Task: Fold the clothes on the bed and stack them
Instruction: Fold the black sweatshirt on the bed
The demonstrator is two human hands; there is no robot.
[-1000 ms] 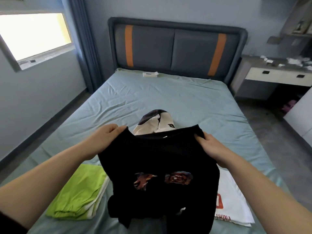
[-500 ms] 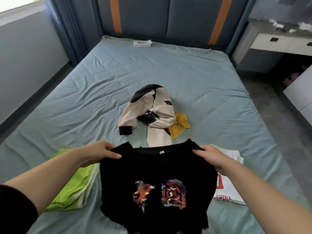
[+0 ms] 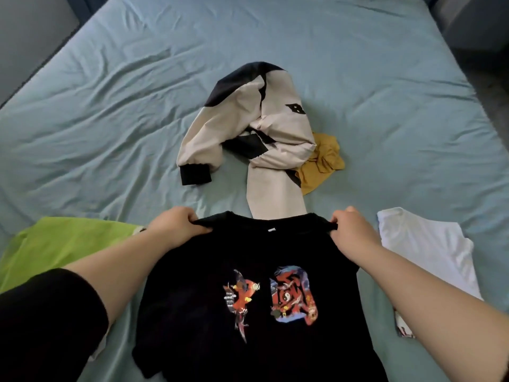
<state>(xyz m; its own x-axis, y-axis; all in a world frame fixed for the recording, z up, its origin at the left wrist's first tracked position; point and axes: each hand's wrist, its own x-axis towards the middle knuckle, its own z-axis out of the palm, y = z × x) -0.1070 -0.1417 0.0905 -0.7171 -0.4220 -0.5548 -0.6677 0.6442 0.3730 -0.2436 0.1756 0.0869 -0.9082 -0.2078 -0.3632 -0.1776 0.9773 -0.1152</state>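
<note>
— Pinching each shoulder of the black T-shirt point(image 3: 256, 299), left hand point(image 3: 176, 227) and right hand point(image 3: 351, 230) hold it spread over the bed point(image 3: 110, 92).
— Risk?
— Uneven lowering could bunch the hem, I'd guess.

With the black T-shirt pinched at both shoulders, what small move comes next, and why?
Probably lower the black T-shirt flat onto the bed. The left hand and right hand grip its shoulders, print up, still unfolded.
</note>
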